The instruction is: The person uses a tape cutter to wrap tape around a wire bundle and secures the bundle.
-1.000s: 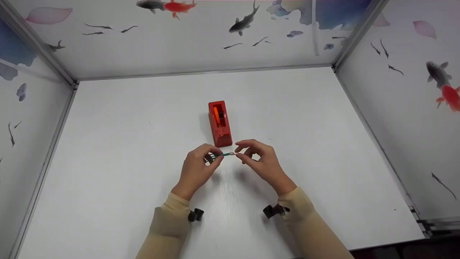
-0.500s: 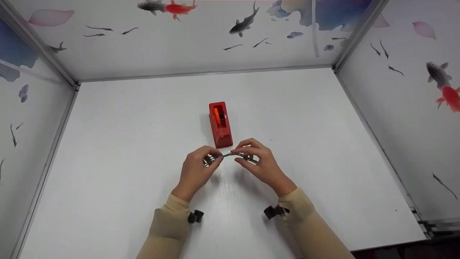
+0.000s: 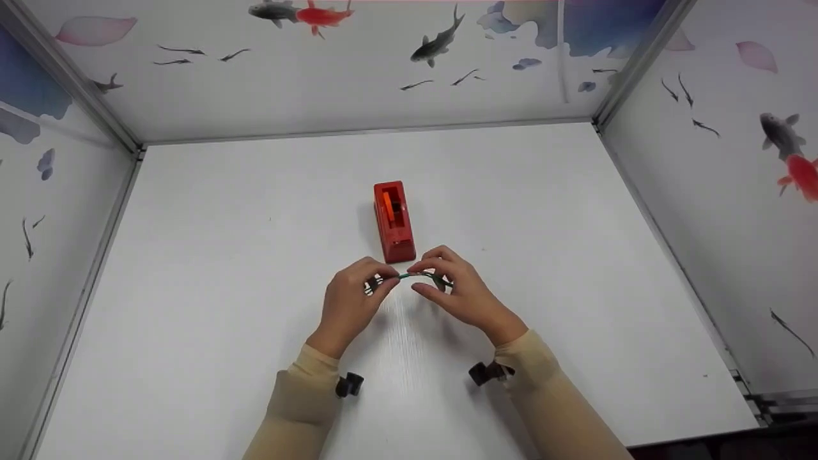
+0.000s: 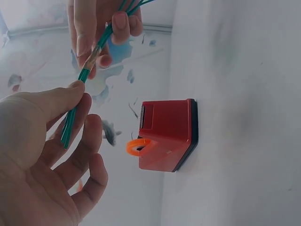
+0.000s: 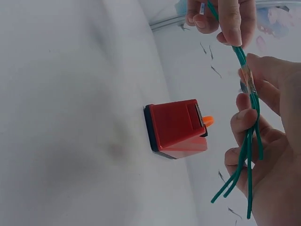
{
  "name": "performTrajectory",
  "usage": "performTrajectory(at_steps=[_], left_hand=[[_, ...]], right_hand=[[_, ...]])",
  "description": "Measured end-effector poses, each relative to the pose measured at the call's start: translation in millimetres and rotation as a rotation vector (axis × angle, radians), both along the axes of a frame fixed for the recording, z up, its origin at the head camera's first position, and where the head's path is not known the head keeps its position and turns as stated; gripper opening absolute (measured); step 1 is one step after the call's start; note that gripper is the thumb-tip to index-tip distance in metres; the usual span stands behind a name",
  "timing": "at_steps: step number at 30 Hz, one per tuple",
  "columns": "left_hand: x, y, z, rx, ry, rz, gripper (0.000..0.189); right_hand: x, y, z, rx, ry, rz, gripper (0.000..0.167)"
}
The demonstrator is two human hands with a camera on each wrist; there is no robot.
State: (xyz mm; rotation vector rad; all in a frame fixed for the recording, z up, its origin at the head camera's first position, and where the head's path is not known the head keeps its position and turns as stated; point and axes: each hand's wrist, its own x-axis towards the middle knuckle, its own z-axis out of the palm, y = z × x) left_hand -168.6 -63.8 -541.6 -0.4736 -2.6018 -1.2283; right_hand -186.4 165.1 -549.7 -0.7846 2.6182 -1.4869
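Observation:
A bundle of thin green wires (image 5: pixel 248 150) has clear tape (image 5: pixel 248 77) wrapped round its middle. My left hand (image 3: pixel 353 297) pinches the bundle between thumb and index finger on one side of the tape. Its other fingers are loosely curled in the left wrist view. My right hand (image 3: pixel 461 287) has curled fingers around the bundle at and beside the tape. Several loose wire ends fan out past its palm in the right wrist view. Just beyond both hands stands a red tape dispenser (image 3: pixel 394 223) with an orange tape roll (image 4: pixel 137 147).
The white tabletop (image 3: pixel 211 255) stretches out around the hands. Panels printed with fish (image 3: pixel 437 45) enclose its back and both sides. Both wrists carry black camera mounts (image 3: pixel 349 384).
My right fingers have shifted slightly left onto the bundle, and its thumb has lowered away from the fingertips. Green wires now show inside the right hand. The left hand keeps its pinch.

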Motion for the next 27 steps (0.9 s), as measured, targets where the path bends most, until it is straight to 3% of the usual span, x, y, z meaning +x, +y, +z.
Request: performTrajectory(at_steps=[5,10,15,21,27], left_hand=[[-0.2,0.2,-0.9,0.004,-0.011,-0.009,0.011],[0.0,1.3,-1.2,0.006,-0.015,-0.013,0.011],[0.2,2.3,-1.1,0.013,-0.018,-0.020,0.010],[0.4,2.3,-1.7,0.017,-0.024,-0.014,0.011],[0.8,2.6,-2.4,0.014,-0.026,-0.016,0.012]], right_hand=[[-1.5,-0.5,2.1,0.069,-0.030,-0.003,0.032],[-1.7,-5.8,-0.4,0.082,0.081,-0.099,0.039],[-0.7,-8.9,-4.9,0.042,0.158,-0.140,0.024],[-1.0,-8.7,-7.5,0.011,0.128,-0.129,0.021],[-0.9,-8.3,-7.4,0.022,0.112,-0.152,0.030]])
